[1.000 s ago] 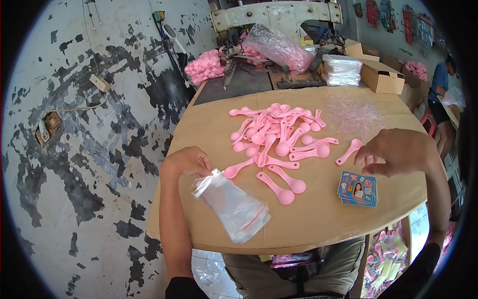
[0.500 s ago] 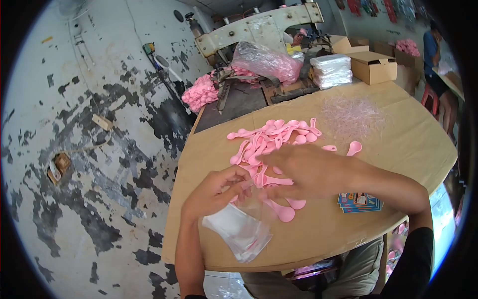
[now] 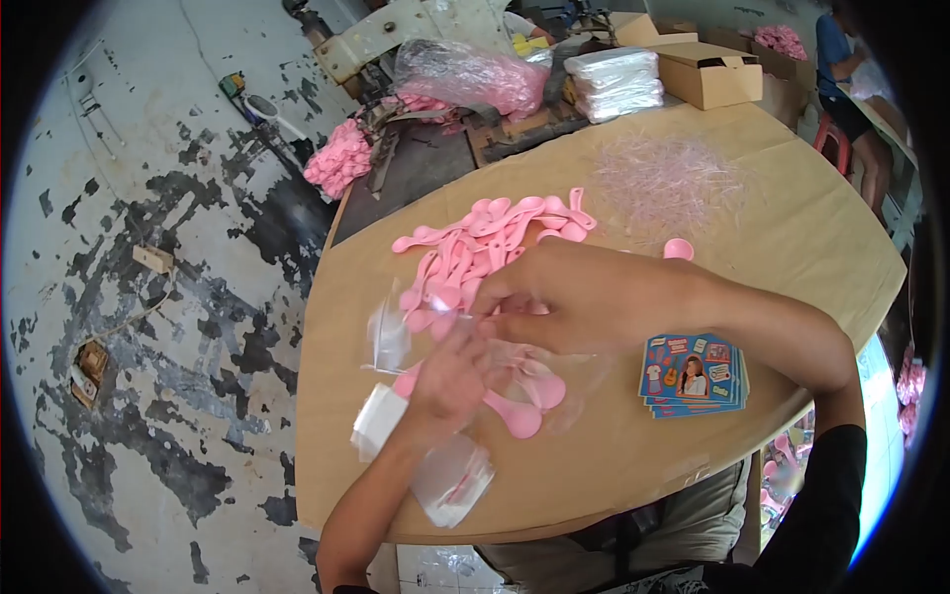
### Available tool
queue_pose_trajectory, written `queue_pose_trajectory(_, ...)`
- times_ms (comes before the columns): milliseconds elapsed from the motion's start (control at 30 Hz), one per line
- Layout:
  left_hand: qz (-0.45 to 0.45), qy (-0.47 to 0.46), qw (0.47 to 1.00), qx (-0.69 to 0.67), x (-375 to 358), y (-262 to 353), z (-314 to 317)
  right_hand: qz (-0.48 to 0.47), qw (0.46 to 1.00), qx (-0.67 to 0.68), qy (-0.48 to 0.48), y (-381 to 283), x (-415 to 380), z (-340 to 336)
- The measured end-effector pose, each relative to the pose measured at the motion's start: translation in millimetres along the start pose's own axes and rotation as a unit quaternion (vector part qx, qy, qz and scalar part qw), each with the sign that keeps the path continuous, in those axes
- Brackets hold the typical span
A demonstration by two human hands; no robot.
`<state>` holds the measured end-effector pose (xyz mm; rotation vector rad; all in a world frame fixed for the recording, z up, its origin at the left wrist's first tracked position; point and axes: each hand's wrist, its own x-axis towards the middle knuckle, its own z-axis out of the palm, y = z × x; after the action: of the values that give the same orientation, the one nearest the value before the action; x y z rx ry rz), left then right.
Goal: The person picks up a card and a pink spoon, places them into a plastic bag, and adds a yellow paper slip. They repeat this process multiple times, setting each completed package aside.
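My left hand [image 3: 450, 381], slightly smeared by motion, is closed with its fingertips at a clear plastic bag [image 3: 572, 371]. The thin film spreads rightward below my right hand [image 3: 559, 297], whose thumb and forefinger are pinched at the bag's upper part. Its exact edges are hard to make out. Behind and beneath the hands lies a heap of pink plastic spoons [image 3: 475, 243]. Two larger spoon bowls [image 3: 520, 416] show just below the bag. Under my left wrist is a stack of clear bags [image 3: 455, 483], and another clear bag [image 3: 389, 339] lies left of the spoons.
A stack of blue printed cards [image 3: 693, 374] sits right of the hands, beneath my right forearm. Shredded clear strands [image 3: 668, 183] lie farther back. Wrapped packs [image 3: 616, 84], a cardboard box [image 3: 708, 77] and a machine stand at the rear. Another person [image 3: 841, 74] is at far right.
My view has shifted, showing more of the cards. My left hand has turned upward and moved in close beside my right hand. The right hand's fingers have curled in from an outstretched position.
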<state>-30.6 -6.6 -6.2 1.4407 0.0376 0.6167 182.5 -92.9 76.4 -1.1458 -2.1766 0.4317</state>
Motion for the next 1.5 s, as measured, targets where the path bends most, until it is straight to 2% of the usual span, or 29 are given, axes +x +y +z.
queue_pose_trajectory(67,-0.044,-0.014,0.991,0.128,-6,-8,8,0.02,0.999,-0.039,0.022,-2,-4,0)
queue_pose_trajectory(100,-0.082,0.032,0.995,0.041,-1,6,30,0.034,0.996,-0.085,0.022,-6,-8,-5)
queue_pose_trajectory(167,-0.094,0.074,0.993,-0.007,0,13,34,0.098,0.98,-0.169,-0.027,-15,-20,-22)
queue_pose_trajectory(233,-0.098,0.133,0.985,-0.057,0,18,32,0.204,0.94,-0.228,-0.151,-22,-28,-44)
queue_pose_trajectory(300,-0.085,0.168,0.982,-0.013,0,15,26,0.311,0.856,-0.255,-0.325,-23,-25,-53)
queue_pose_trajectory(367,-0.081,0.2,0.976,0.016,1,17,23,0.333,0.803,-0.246,-0.429,-9,-19,-52)
queue_pose_trajectory(433,-0.09,0.226,0.97,0.023,3,16,28,0.284,0.814,-0.222,-0.455,23,-20,-42)
queue_pose_trajectory(533,-0.086,0.194,0.977,-0.005,-1,15,21,0.241,0.823,-0.176,-0.483,36,-17,-43)
queue_pose_trajectory(567,-0.068,0.185,0.978,-0.071,-4,8,14,0.24,0.822,-0.176,-0.485,39,-17,-44)
queue_pose_trajectory(667,-0.08,0.226,0.959,-0.149,-1,22,23,0.238,0.819,-0.169,-0.494,44,-17,-47)
queue_pose_trajectory(700,-0.045,0.239,0.96,-0.138,-1,16,22,0.237,0.818,-0.161,-0.499,43,-17,-48)
queue_pose_trajectory(833,-0.026,0.179,0.974,-0.133,-3,15,14,0.272,0.81,-0.161,-0.493,31,-16,-47)
queue_pose_trajectory(900,-0.019,0.18,0.979,-0.092,-4,13,14,0.223,0.819,-0.157,-0.506,40,-17,-44)
queue_pose_trajectory(933,-0.031,0.181,0.978,-0.095,-4,14,12,0.199,0.822,-0.153,-0.511,43,-18,-44)
queue_pose_trajectory(1133,-0.06,0.209,0.975,-0.054,-3,20,17,0.216,0.83,-0.178,-0.482,33,-18,-54)
queue_pose_trajectory(1333,-0.038,0.193,0.98,-0.026,-1,18,18,0.202,0.886,-0.113,-0.401,31,-22,-74)
queue_pose_trajectory(1433,-0.018,0.18,0.983,-0.036,-2,13,13,0.204,0.923,-0.051,-0.324,27,-25,-76)
queue_pose_trajectory(1500,-0.033,0.192,0.981,-0.019,-2,11,8,0.116,0.97,-0.05,-0.207,25,-23,-69)
